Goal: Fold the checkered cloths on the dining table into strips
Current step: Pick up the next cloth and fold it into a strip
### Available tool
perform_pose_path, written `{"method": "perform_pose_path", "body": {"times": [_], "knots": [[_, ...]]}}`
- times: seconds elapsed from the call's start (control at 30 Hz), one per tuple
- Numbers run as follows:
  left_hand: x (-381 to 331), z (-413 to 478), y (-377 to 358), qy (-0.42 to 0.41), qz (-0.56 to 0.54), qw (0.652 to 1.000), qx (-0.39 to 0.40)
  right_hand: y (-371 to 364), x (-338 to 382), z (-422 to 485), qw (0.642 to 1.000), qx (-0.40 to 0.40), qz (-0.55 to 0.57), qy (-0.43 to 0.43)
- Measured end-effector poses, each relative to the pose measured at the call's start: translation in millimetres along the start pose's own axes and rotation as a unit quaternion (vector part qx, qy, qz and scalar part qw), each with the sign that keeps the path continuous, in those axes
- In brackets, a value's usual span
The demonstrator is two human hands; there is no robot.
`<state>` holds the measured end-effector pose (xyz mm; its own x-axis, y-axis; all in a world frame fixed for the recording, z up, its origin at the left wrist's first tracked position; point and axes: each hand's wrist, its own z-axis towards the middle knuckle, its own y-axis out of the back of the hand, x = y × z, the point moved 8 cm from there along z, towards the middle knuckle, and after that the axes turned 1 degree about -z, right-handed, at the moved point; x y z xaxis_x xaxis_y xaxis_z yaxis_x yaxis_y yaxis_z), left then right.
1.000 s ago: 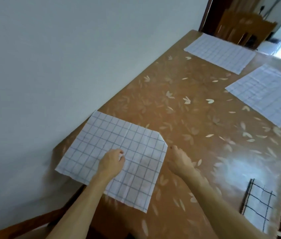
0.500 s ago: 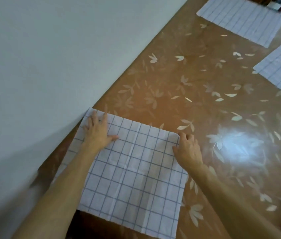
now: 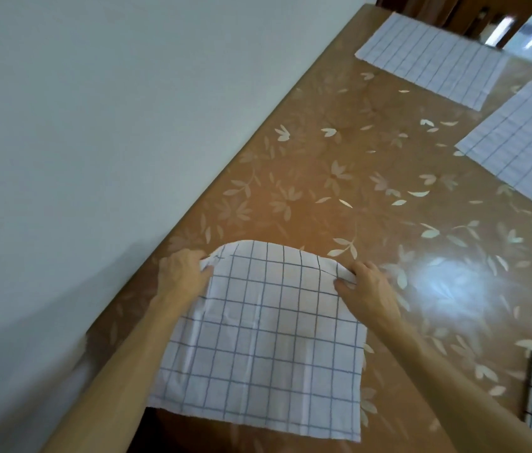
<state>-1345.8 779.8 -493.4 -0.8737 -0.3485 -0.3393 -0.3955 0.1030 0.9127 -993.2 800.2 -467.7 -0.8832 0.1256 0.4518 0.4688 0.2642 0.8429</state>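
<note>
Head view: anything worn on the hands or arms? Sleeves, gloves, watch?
No gloves, rings or watch on the left hand or right hand. The left forearm and right forearm are bare to the frame edge: no sleeves, no markings.

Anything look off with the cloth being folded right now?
The near cloth overhangs: its near-left corner hangs past the table edge. The left hand and right hand pinch its raised far corners; nothing else stands out.
</note>
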Motion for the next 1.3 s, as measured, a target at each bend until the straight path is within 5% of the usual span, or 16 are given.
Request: {"method": "perform_pose_path", "body": {"times": [0.3, 0.7, 0.9, 1.03, 1.17, 1.23, 1.3], "knots": [[-112, -84, 85, -0.031, -0.108, 0.994, -0.011, 110, 21, -60, 0.983, -0.08, 0.153, 0.061], [-260, -244, 166, -0.069, -0.277, 0.958, -0.013, 212, 76, -209, 0.9, -0.098, 0.339, 0.256], [-295, -288, 167, -0.108, -0.492, 0.854, 0.127, 232, 70, -247, 0.89, -0.074, 0.329, 0.307], [-305, -315, 173, -0.138, -0.43, 0.877, 0.163, 246, 52, -257, 0.885, -0.103, 0.313, 0.328], [-289, -315, 193, -0.135, -0.42, 0.897, 0.037, 264, 29, -258, 0.875, -0.128, 0.344, 0.316], [-271, -304, 201, -0.13, -0.392, 0.908, -0.065, 271, 22, -259, 0.852, -0.078, 0.411, 0.316], [-263, -298, 192, -0.106, -0.394, 0.913, -0.025, 276, 17, -260, 0.82, -0.013, 0.479, 0.313]]}}
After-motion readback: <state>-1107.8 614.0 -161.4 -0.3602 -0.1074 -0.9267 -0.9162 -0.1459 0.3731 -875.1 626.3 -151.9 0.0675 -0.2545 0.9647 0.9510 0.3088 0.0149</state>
